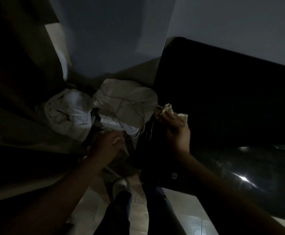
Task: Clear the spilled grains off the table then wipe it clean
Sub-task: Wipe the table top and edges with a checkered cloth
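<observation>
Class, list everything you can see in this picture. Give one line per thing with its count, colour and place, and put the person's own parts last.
table: one, glossy black, right side.
wad: one, pale and crumpled, at the table's left edge; cloth or tissue, cannot tell.
fabric heap: one, white, centre, left of the table.
cord: one, white, below the heap.
wall: one, blue-grey, behind.
floor tiles: several, pale, bottom.
shoe: one, white, bottom centre.
trousers: one pair, dark, bottom centre.
left hand: one, pinches the cord.
right hand: one, grips the wad.
</observation>
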### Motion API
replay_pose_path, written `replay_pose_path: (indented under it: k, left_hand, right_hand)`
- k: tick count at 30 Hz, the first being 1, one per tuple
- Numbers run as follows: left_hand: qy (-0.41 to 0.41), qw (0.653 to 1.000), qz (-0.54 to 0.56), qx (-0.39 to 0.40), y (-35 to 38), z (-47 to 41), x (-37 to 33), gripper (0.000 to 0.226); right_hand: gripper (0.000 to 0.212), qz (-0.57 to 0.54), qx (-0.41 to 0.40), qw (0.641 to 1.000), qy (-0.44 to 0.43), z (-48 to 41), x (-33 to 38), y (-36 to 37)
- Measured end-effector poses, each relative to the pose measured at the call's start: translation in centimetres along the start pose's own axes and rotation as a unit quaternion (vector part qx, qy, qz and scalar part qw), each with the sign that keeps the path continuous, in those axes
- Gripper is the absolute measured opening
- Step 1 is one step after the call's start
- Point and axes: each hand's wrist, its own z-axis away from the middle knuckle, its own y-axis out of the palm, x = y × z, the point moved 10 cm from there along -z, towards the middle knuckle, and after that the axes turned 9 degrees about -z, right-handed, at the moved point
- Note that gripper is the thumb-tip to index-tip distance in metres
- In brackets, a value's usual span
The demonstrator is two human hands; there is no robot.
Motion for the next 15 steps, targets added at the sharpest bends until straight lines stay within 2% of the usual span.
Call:
replay_pose_path:
  k: [3, 5, 9, 12, 15]
  left_hand:
    - [0.005, 1.0, -0.009, -0.004, 0.5, 0.4, 0.9, 0.019]
    - [0.003, 1.0, -0.01, -0.001, 0.8, 0.9, 1.5, 0.023]
    - [-0.008, 1.0, -0.007, 0.015, 1.1, 1.8, 2.5, 0.028]
    - [-0.012, 1.0, -0.008, 0.023, 0.8, 2.2, 2.8, 0.026]
    - [-0.017, 1.0, -0.002, 0.016, 0.0, 2.1, 3.6, 0.023]
  right_hand:
    - [0.052, 0.089, 0.05, 0.992, -0.073, 6.0, 0.8, 2.5]
    - [0.04, 0.076, 0.073, 0.991, -0.078, 9.7, 1.2, 3.2]
    - [0.035, 0.005, 0.096, 0.992, -0.08, 13.4, 2.7, 3.0]
    - [0.034, -0.059, 0.032, 0.997, -0.046, 11.7, 2.7, -0.2]
    - [0.039, -0.011, -0.058, 0.998, 0.012, 8.3, 1.0, -3.0]
